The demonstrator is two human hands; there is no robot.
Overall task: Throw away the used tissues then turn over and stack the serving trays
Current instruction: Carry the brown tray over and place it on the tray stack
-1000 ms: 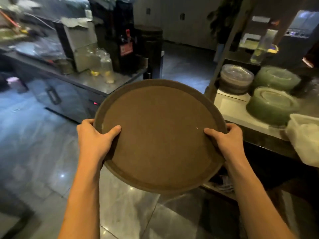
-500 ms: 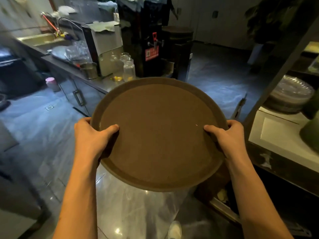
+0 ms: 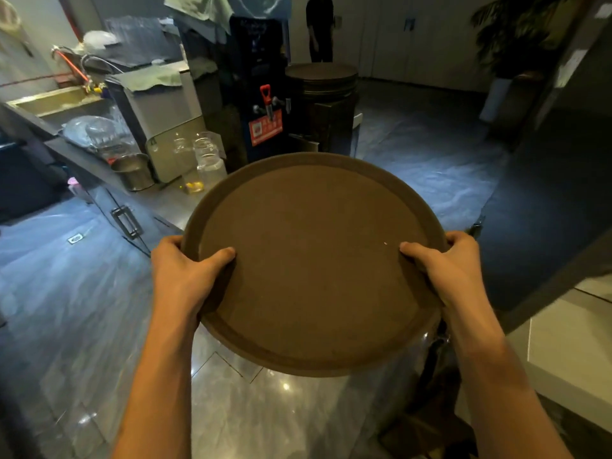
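Turned to the left since a moment ago. Gone from view now: the shelf with stacked plates on the right. Come into view instead: a long counter [image 3: 155, 207] down the left, a tall dark drinks machine [image 3: 261, 94] straight ahead, and beside it a dark stand with a stack of round trays [image 3: 321, 77] on top. Looks like the place for stacking, so probably being carried over there.

Same hold on the big round brown serving tray [image 3: 314, 266] as before. Held out in front, over the shiny floor [image 3: 66, 293], tilted a bit toward the camera. Rim side up, so not turned over yet. No tissues on it, just one tiny white speck near the right thumb.

Left hand [image 3: 180, 276] wrapped tight on the left edge, thumb on top. Right hand [image 3: 453, 270] wrapped tight on the right edge, thumb on top too.

Far back, somebody standing in dark clothes [image 3: 319, 28].

Smaller things: clear glass jars [image 3: 205, 160] and a metal pot [image 3: 132, 170] on the counter.

Writing: a red sticker [image 3: 266, 127] on the machine, under the red tap. Too blurry to read. No brand names to make out anywhere.
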